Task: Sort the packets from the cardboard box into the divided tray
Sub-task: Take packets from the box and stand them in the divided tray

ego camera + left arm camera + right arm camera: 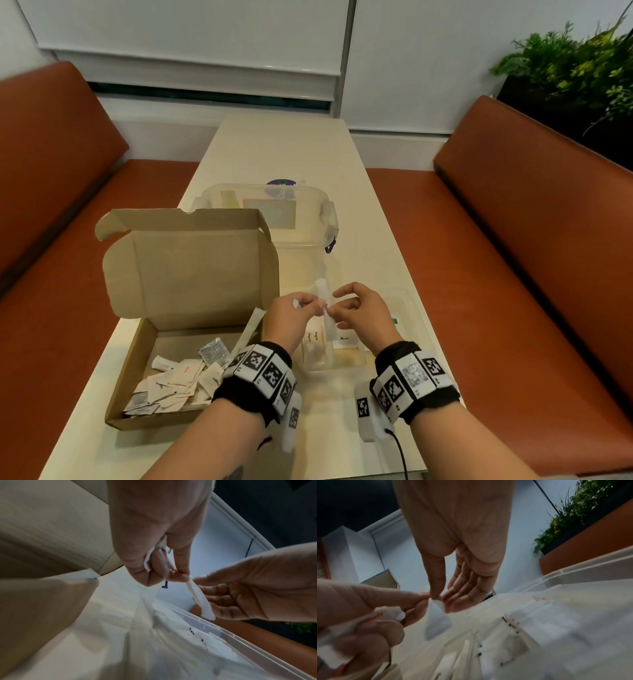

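So over on my left there's the cardboard box point(161, 373), flap up, with a messy pile of packets point(171, 383) lying in the bottom. My left hand point(291, 317) is up over the gap between the box and the tray, fingers curled around a crumpled white packet with red print point(373, 616), and its thumb and forefinger are also pinching the top of a long white stick packet point(326, 313). That stick is the thing that matters right now: it sits right between my two hands, standing nearly upright, long axis running top to bottom, with the lower end hanging toward the clear divided tray point(416, 315) directly underneath. My right hand point(363, 313) is touching it from the other side, thumb and fingertips closing on the same top bit, the other fingers loose and spread. Both hands are basically equally close, but I'd guess the right takes it, since the tray's labelled compartments sit below and to the right.
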The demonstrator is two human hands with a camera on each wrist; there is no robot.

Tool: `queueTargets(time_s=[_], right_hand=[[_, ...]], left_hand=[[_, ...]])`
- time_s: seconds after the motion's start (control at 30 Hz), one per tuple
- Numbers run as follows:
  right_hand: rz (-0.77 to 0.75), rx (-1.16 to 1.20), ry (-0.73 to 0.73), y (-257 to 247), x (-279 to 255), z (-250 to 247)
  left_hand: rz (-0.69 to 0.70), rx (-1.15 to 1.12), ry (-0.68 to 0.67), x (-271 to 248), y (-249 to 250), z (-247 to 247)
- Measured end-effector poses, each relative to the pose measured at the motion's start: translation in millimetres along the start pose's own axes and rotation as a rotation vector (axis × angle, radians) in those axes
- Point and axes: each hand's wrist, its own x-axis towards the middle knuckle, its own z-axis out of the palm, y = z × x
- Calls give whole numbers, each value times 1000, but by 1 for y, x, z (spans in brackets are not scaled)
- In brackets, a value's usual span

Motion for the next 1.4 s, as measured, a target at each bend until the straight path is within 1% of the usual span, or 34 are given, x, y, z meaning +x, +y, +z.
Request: queueTargets(time_s=[0.1,0.17,0.23,0.3,0.37,0.4,0.57,0.73,0.8,0.9,0.97,1.0,1.1,1.13,1.2,1.3,1.4], right_hand=[[16,-4,13,2,0,6],[28,-89,22,4,2,12],[41,-241,6,5,4,21],[27,-445,-9,7,5,32],[2,-624,0,9,6,42],[-9,-677,8,9,5,45],[-69,-846,6,12,4,51],[-156,-1037,-16,17,8,45],[-162,-1108,-36,17,8,42],[-172,-1142,-70,17,7,41],[-180,-1073,-64,14,6,39],[-179,-973,-38,12,4,38],[-148,-502,64,3,-1,31],[-124,-367,68,0,-3,28],[-76,-191,18,-6,-7,23],[-33,-62,-74,-10,-13,20],[-45,-7,-84,-11,-16,17]], left_hand=[[-8,-27,50,1,1,-1],[-32,-60,96,2,1,-2],[-78,-113,105,3,2,-3],[-110,-146,95,3,2,-3],[-118,-164,94,3,2,-3],[-117,-168,94,4,2,-3],[-119,-148,87,6,1,-4],[-144,-164,85,7,-1,-4],[-155,-192,83,8,-2,-3],[-150,-284,49,6,-1,-2],[-136,-345,-4,3,1,-3],[-127,-354,-35,2,2,-4],[-130,-364,-109,0,4,-6],[-141,-370,-133,-1,5,-6],[-147,-378,-174,-3,8,-5],[-162,-437,-244,-7,14,4],[-200,-549,-279,-11,22,12]])
